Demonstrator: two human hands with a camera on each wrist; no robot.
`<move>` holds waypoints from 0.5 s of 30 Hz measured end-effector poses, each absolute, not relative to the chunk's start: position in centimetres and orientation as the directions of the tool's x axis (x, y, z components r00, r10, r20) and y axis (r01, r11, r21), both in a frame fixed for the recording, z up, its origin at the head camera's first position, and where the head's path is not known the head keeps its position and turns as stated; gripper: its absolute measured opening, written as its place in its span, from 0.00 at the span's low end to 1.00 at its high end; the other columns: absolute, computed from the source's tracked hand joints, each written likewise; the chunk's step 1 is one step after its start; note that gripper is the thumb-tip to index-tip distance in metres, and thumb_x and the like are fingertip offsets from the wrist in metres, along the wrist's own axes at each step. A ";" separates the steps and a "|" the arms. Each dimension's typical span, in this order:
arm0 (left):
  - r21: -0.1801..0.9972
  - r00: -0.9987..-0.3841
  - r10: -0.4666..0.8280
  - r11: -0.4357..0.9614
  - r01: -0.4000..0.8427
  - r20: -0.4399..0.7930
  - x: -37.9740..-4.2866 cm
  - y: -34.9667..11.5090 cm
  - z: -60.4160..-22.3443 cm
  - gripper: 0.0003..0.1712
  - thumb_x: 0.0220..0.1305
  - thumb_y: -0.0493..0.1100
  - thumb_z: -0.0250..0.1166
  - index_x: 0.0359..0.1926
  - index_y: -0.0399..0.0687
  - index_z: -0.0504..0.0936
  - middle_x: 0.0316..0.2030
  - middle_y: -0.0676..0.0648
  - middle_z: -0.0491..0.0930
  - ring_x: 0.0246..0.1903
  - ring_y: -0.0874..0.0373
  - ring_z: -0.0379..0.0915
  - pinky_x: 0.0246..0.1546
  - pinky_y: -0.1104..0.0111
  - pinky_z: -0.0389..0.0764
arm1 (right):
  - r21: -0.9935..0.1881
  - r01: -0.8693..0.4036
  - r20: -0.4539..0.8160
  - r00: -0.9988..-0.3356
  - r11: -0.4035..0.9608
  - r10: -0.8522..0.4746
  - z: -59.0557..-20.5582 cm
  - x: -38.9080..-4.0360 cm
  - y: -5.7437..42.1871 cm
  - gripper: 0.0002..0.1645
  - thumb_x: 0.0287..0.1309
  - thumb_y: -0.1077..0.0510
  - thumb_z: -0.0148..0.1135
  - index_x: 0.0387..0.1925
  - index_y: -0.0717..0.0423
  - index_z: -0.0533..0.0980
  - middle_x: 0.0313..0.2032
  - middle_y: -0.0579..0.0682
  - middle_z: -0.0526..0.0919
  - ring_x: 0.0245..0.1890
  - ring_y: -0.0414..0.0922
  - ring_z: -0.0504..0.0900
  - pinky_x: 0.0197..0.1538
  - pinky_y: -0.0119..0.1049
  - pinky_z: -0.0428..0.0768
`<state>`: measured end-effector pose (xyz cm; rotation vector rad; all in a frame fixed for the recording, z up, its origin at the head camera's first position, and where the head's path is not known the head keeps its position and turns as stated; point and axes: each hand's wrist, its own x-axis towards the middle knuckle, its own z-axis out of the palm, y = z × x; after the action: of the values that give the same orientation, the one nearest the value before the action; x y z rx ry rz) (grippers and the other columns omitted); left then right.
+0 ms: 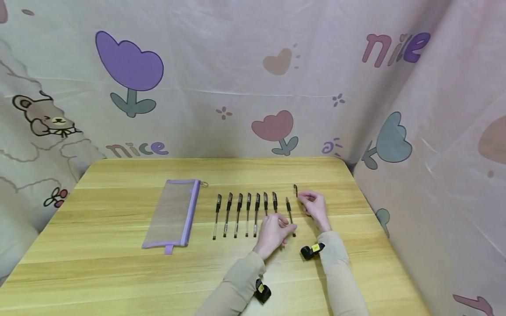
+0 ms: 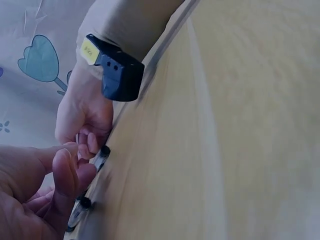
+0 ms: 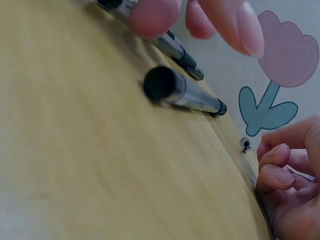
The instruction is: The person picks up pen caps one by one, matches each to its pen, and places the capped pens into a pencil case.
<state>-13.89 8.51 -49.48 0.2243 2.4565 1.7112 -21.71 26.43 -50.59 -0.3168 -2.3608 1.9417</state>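
Several capped black gel pens [image 1: 238, 216] lie side by side in a row on the wooden table. At the row's right end lies an uncapped pen [image 1: 290, 214], its tip pointing away from me. My left hand [image 1: 272, 232] hovers at this pen's near end, thumb and fingers apart in the right wrist view, and covers the lower ends of some capped pens. A loose black pen cap [image 1: 295, 190] lies farther back, to the right of the uncapped pen. Just beside it are the fingertips of my right hand [image 1: 315, 207], loosely bent with nothing between them.
A mesh zip pouch [image 1: 170, 215] with purple edges lies flat on the left of the table [image 1: 99, 263]. Black wrist cameras [image 1: 262, 291] sit on both wrists. Printed curtains [image 1: 197, 79] hang behind and beside the table.
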 end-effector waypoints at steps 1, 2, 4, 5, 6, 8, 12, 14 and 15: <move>0.937 -0.979 0.201 0.346 0.040 -0.033 -13.9 8.7 -49.5 0.17 0.60 0.45 0.73 0.42 0.36 0.82 0.23 0.49 0.85 0.10 0.63 0.73 0.10 0.71 0.76 | -0.975 0.117 -0.078 -0.976 0.187 0.205 -50.6 -21.8 26.5 0.16 0.64 0.62 0.64 0.49 0.70 0.79 0.24 0.42 0.81 0.14 0.33 0.70 0.16 0.22 0.65; 0.935 -0.978 0.204 0.354 0.039 -0.036 -13.9 8.9 -49.6 0.17 0.59 0.45 0.74 0.42 0.37 0.81 0.22 0.49 0.84 0.09 0.63 0.72 0.10 0.72 0.75 | -0.974 0.119 -0.078 -0.975 0.191 0.208 -50.6 -21.9 26.6 0.16 0.64 0.62 0.64 0.49 0.70 0.79 0.24 0.43 0.81 0.14 0.32 0.70 0.16 0.22 0.65; 0.926 -0.977 0.208 0.376 0.043 -0.039 -14.0 9.3 -49.6 0.17 0.58 0.45 0.75 0.40 0.38 0.81 0.20 0.49 0.84 0.08 0.64 0.71 0.09 0.73 0.73 | -0.971 0.124 -0.082 -0.976 0.203 0.201 -50.6 -22.0 26.7 0.16 0.65 0.61 0.64 0.49 0.70 0.79 0.25 0.43 0.81 0.14 0.32 0.70 0.16 0.22 0.66; 0.921 -0.977 0.210 0.388 0.046 -0.039 -14.0 9.4 -49.5 0.17 0.57 0.45 0.75 0.39 0.38 0.81 0.18 0.49 0.83 0.07 0.65 0.69 0.09 0.73 0.72 | -0.970 0.125 -0.084 -0.977 0.209 0.194 -50.6 -22.0 26.7 0.16 0.65 0.61 0.64 0.50 0.70 0.79 0.25 0.43 0.81 0.14 0.32 0.70 0.16 0.22 0.65; 0.916 -0.977 0.210 0.399 0.050 -0.039 -14.0 9.6 -49.5 0.16 0.56 0.44 0.76 0.38 0.38 0.81 0.17 0.48 0.83 0.06 0.66 0.69 0.09 0.73 0.72 | -0.969 0.126 -0.086 -0.979 0.214 0.187 -50.6 -22.0 26.7 0.17 0.65 0.61 0.63 0.50 0.70 0.78 0.25 0.43 0.81 0.15 0.32 0.70 0.16 0.22 0.65; 0.903 -0.976 0.213 0.425 0.062 -0.033 -14.0 9.7 -49.5 0.14 0.56 0.41 0.76 0.36 0.37 0.81 0.15 0.48 0.82 0.05 0.67 0.67 0.09 0.74 0.72 | -0.968 0.129 -0.092 -0.980 0.217 0.175 -50.6 -22.1 26.8 0.17 0.65 0.62 0.63 0.51 0.70 0.78 0.26 0.44 0.82 0.15 0.32 0.69 0.16 0.23 0.65; 0.865 -0.976 0.219 0.492 0.100 -0.012 -14.1 9.8 -49.4 0.08 0.56 0.35 0.73 0.33 0.36 0.83 0.11 0.51 0.78 0.04 0.68 0.66 0.14 0.78 0.74 | -0.965 0.137 -0.100 -0.980 0.223 0.170 -50.4 -22.1 26.6 0.17 0.65 0.62 0.63 0.51 0.71 0.78 0.27 0.46 0.82 0.15 0.32 0.69 0.16 0.23 0.64; 0.843 -0.974 0.226 0.523 0.123 0.002 -14.2 9.7 -49.3 0.06 0.57 0.35 0.72 0.31 0.35 0.84 0.09 0.52 0.76 0.04 0.68 0.65 0.15 0.79 0.74 | -0.963 0.141 -0.101 -0.979 0.228 0.180 -50.3 -22.2 26.5 0.16 0.64 0.63 0.62 0.50 0.71 0.78 0.28 0.47 0.82 0.14 0.33 0.69 0.16 0.23 0.64; 0.840 -0.973 0.230 0.528 0.124 -0.001 -14.2 9.6 -49.3 0.05 0.57 0.34 0.72 0.30 0.35 0.84 0.08 0.53 0.75 0.04 0.68 0.65 0.15 0.79 0.74 | -0.962 0.145 -0.102 -0.977 0.233 0.187 -50.2 -22.3 26.4 0.16 0.64 0.64 0.62 0.50 0.70 0.78 0.29 0.48 0.82 0.14 0.33 0.69 0.16 0.23 0.64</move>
<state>-14.18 9.60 -49.28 0.3075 2.6479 1.4415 -22.27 26.38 -50.23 -0.3280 -2.4397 1.8959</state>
